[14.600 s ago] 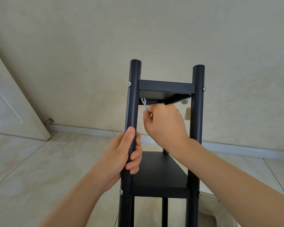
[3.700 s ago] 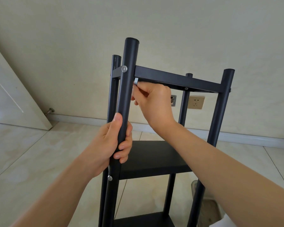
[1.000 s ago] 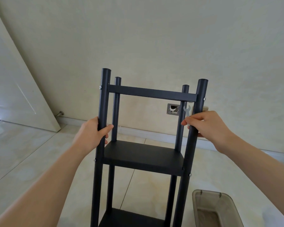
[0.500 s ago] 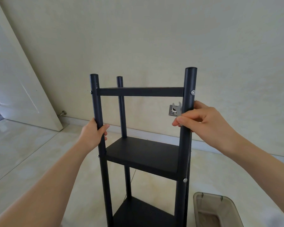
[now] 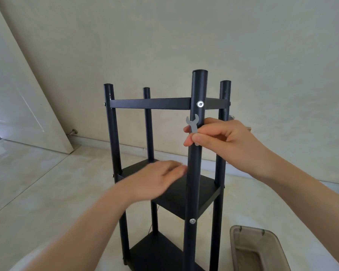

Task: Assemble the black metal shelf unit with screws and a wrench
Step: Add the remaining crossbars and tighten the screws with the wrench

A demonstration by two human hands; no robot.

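The black metal shelf unit [image 5: 165, 103] is seen standing upright on the floor [image 5: 37, 192], turned since half a second ago so that one corner post [image 5: 196, 163] now faces the camera, with the screw [image 5: 200, 104] at the top joint and a second screw [image 5: 192, 221] at the middle shelf plainly shown. The left hand [image 5: 157, 178], which was wrapped round the far-left post a moment earlier, has been released from it and is now caught blurred in front of the middle shelf [image 5: 204, 194], its fingers stretched out flat and holding nothing, just beside the near post. The small flat wrench [image 5: 193, 125] is kept pinched between thumb and fingers of the right hand [image 5: 223, 139], its open jaw pointing up, just below the top screw and overlapping the post; whether the post itself is also gripped by that hand cannot be told. A translucent plastic bin [image 5: 262, 249] is seen on the floor at the lower right. The turn is judged to have been made to bring this corner's fastenings within reach, so that the top screw is probably the next to be tightened, with the left hand likely to be set on the near post to steady it.
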